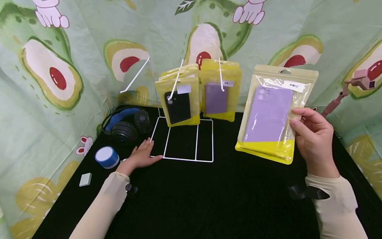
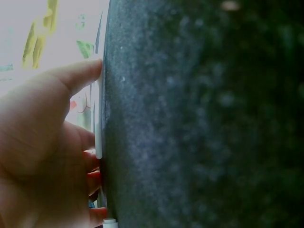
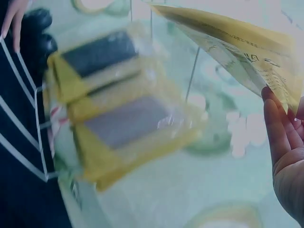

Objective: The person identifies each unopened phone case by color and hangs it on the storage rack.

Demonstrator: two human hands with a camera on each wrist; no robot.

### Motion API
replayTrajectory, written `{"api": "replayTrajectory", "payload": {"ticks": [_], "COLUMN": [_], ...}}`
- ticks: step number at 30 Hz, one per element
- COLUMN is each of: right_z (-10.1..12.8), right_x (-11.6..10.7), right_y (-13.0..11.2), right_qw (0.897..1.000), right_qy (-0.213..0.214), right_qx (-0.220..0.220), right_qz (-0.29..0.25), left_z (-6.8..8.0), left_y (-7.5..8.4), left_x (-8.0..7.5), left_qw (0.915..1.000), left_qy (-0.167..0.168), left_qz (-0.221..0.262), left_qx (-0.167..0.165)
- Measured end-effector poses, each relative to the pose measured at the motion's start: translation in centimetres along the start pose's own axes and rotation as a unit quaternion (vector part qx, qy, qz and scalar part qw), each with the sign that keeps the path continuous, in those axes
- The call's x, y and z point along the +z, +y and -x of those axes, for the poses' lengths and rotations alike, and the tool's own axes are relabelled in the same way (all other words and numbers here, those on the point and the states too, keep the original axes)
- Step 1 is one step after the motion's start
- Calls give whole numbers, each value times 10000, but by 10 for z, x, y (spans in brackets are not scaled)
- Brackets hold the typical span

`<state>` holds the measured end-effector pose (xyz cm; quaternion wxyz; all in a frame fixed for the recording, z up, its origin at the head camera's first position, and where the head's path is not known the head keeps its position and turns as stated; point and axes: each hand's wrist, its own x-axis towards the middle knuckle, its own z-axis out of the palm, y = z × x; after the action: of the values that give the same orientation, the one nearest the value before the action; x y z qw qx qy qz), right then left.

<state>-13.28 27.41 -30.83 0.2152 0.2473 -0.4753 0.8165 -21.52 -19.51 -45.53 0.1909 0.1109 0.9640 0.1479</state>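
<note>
Lilac phone case in a yellow-edged clear pouch (image 1: 273, 114), pinched at its right edge by right hand (image 1: 313, 141) and held upright — label facing the head camera, probably for reading. Left of that grip, more pouches (image 1: 179, 99) hanging on white wire rack (image 1: 191, 158). Left hand (image 1: 143, 156) flat, fingers spread on the rack's base corner — seemingly steadying it. Right wrist view (image 3: 237, 42): the pouch's printed back, hidden from the head camera. Left wrist view: only palm (image 2: 42, 142), rack wire and black cloth.
</note>
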Motion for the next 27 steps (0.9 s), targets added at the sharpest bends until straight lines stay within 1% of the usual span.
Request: {"api": "replayTrajectory", "payload": {"ticks": [1,4,8,11,14,17,21,27], "right_z": [-1,-2,-2,0,3,6,7,5], "right_x": [6,22,39,47,51,52,50,44], "right_y": [0,0,5,12,18,26,37,51], "right_qw": [9999,9986,9944,9906,9867,9837,9822,9780], "right_qy": [-97,-467,-977,-1285,-1505,-1634,-1677,-1683], "right_qx": [-70,-240,-312,-321,-265,-159,35,498], "right_qz": [-86,18,233,337,553,728,851,1127], "left_z": [0,1,0,-2,-3,-3,-2,-2], "left_y": [0,0,0,-1,-2,-1,-1,-1], "left_x": [0,-1,-1,0,1,2,1,1], "left_qw": [10000,10000,10000,10000,10000,10000,10000,10000], "left_qy": [2,-7,-12,-2,11,-6,-15,3], "left_qz": [5,2,-27,-61,-84,-93,-71,-73], "left_qx": [2,-11,-8,5,-7,-30,-34,-13]}}
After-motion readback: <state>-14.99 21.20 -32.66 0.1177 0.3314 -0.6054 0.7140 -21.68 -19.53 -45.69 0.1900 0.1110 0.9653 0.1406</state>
